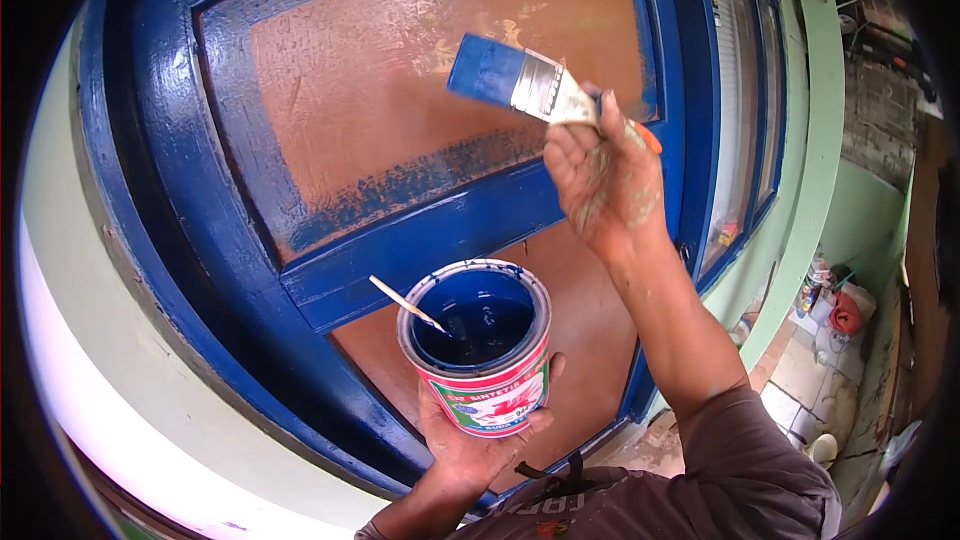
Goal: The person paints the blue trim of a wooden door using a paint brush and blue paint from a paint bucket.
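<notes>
My right hand is closed around the handle of a paintbrush, raised in front of the upper door panel. Blue paint coats the bristles, which point to the left, and pale smears mark my palm. Lower down, my left hand supports a paint can from below, fingers around its base. Dark blue paint lies inside the open can, and a thin stick leans over its rim. Behind both hands stands a door with a blue frame and brown panels; the upper panel has patchy blue edges.
A blue-framed window is to the right of the door, beside a pale green post. Assorted items, including a red object and a cup, lie on the tiled floor at right. A pale wall borders the left.
</notes>
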`<state>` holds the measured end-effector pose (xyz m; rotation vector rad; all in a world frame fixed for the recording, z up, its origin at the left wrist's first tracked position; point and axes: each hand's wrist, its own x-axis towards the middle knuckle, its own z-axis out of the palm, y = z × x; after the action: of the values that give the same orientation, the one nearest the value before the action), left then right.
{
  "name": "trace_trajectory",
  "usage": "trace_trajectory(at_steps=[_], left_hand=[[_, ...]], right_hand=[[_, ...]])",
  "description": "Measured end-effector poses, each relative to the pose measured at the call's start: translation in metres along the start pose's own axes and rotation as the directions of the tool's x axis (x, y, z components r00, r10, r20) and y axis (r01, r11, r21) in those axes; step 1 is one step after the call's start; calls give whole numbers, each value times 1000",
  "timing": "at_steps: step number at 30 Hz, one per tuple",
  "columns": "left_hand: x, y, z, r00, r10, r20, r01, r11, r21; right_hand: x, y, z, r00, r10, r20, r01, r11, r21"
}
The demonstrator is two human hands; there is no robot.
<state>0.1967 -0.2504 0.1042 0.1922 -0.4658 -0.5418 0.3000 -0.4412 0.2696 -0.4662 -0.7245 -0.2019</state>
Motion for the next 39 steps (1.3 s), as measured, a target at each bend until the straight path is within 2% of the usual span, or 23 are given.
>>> trace_trajectory(at_steps=[6, 9, 13, 19, 22, 27, 31, 34, 35, 39], left_hand=[[-17, -2, -12, 1000, -8, -6, 7, 999, -38], [-25, 0, -19, 999, -26, -35, 24, 998, -65], [-36, 4, -25, 994, -48, -96, 38, 994, -104], [-55, -1, -30, 979, -7, -206, -9, 997, -80], [-64, 8, -30, 963, -64, -260, 35, 993, -114], [-70, 24, -36, 961, -100, -257, 80, 993, -84], [-72, 30, -40, 958, -109, -266, 91, 993, -80], [-71, 31, -47, 950, -112, -292, 97, 993, -66], [-70, 30, -45, 948, -108, -298, 93, 994, -63], [-57, 22, -37, 961, -64, -270, 52, 997, -51]], right_hand=[[24, 3, 5, 998, -62, -12, 62, 996, 63], [29, 5, 5, 997, -71, 35, 68, 994, 86], [38, 3, 8, 991, -122, 62, 119, 992, 49], [52, 13, 21, 973, -225, 52, 229, 969, -93], [64, 21, 35, 949, -277, 152, 303, 933, -193], [83, 32, 69, 867, -376, 327, 480, 807, -344], [96, 32, 80, 859, -342, 380, 492, 755, -433], [95, 28, 87, 935, -227, 272, 326, 849, -415], [100, 26, 84, 915, -227, 334, 359, 837, -413], [114, 19, 95, 877, -288, 384, 455, 755, -473]])
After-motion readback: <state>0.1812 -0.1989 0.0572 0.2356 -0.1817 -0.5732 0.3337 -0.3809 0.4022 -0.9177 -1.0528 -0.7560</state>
